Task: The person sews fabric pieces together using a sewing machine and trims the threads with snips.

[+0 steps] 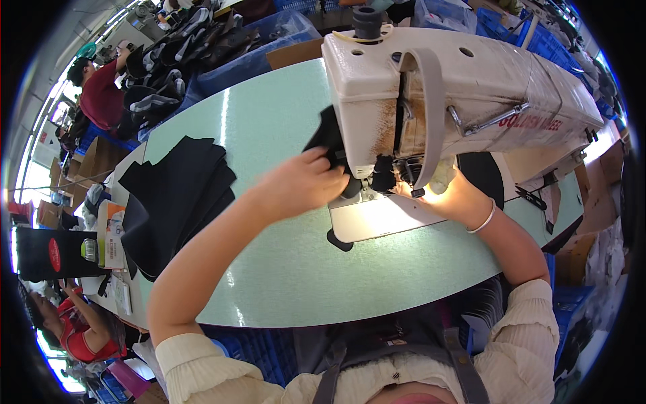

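Left grip [301, 184] holds black material [328, 132], right grip [463, 198] unclear, beneath a sewing machine [484, 81] with red lettering [529, 124].

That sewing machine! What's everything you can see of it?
The sewing machine is cream-white, metal-looking, with brown patches, red lettering, a black knob on top and a curved beige bar. It stands upright on the green table, its arm stretching right. Light shines below its head. The left hand holds a black piece beside it; whether the right hand touches it is unclear.

Sewing wkshp, indust. sewing mach. [484, 84] on green tbl [269, 283], stacked blk pcs [178, 182], full blue bin [249, 71], co-workers [101, 97]
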Demonstrator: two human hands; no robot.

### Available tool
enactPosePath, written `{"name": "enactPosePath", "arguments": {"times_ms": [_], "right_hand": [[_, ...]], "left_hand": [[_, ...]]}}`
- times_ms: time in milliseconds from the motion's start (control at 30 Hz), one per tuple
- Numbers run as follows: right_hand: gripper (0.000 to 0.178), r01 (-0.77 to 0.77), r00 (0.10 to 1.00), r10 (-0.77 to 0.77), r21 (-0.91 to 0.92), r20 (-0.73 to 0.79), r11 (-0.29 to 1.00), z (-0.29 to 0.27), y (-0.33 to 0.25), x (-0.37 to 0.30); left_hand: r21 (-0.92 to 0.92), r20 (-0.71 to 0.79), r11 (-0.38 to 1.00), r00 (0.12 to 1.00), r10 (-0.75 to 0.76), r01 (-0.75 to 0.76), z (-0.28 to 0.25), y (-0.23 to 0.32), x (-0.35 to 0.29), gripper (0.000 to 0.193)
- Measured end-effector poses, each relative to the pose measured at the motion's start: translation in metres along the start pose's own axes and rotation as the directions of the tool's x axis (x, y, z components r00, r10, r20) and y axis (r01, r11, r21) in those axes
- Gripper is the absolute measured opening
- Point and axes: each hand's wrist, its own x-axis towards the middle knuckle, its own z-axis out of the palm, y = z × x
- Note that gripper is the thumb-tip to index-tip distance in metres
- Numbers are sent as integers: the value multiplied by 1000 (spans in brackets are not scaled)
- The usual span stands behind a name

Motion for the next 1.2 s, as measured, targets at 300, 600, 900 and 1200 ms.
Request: {"name": "enactPosePath", "arguments": {"times_ms": [300,600,900,1200], "right_hand": [[12,424,891,-401,-709,215,563,3,-18,-1],[13,361,924,-345,-675,165,644,3,-19,-4],[14,427,895,-344,-766,283,481,9,-21,-11],[18,304,952,-219,-627,212,717,-6,-26,-14]], "left_hand": [[-204,94,820,845,-527,535,-20,77,15,28],[-184,124,836,856,-502,517,-14,78,10,22],[-159,105,844,859,-501,512,-12,86,15,20],[-192,44,737,756,-653,648,-19,89,10,24]]}}
